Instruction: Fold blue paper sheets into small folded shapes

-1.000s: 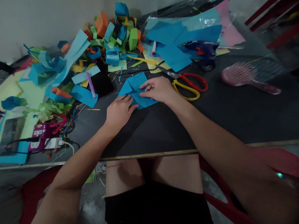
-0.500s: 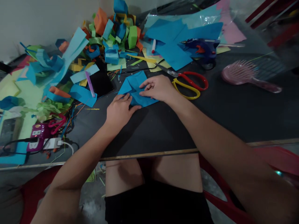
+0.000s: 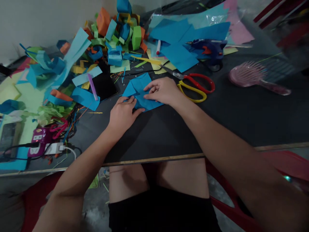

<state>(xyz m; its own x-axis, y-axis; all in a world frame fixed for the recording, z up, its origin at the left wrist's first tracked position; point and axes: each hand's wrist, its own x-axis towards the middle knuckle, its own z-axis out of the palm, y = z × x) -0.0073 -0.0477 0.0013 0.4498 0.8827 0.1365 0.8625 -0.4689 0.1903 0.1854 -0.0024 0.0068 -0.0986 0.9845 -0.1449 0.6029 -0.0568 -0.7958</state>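
A blue sheet of paper [image 3: 147, 102], creased and partly folded, lies on the dark table between my hands. My left hand [image 3: 122, 112] rests on its near left edge, thumb spread away from the fingers, pressing rather than gripping. On the right side of the paper is my right hand [image 3: 165, 91]. Its index finger and thumb are apart and touch the surface, while the other fingers curl under the palm. Just beyond my right wrist lie scissors [image 3: 195, 83] with one red and one yellow handle.
Folded paper pieces [image 3: 116, 35] pile up at the back left. A glue gun [image 3: 210, 51] lies on blue sheets at the back. A pink hairbrush [image 3: 251, 77] is at right. A purple power adapter [image 3: 40, 138] with cables and a purple pen [image 3: 93, 87] lie left.
Almost nothing differs. My left thumb has shifted very slightly left on the paper; my right hand and the paper stay in place.
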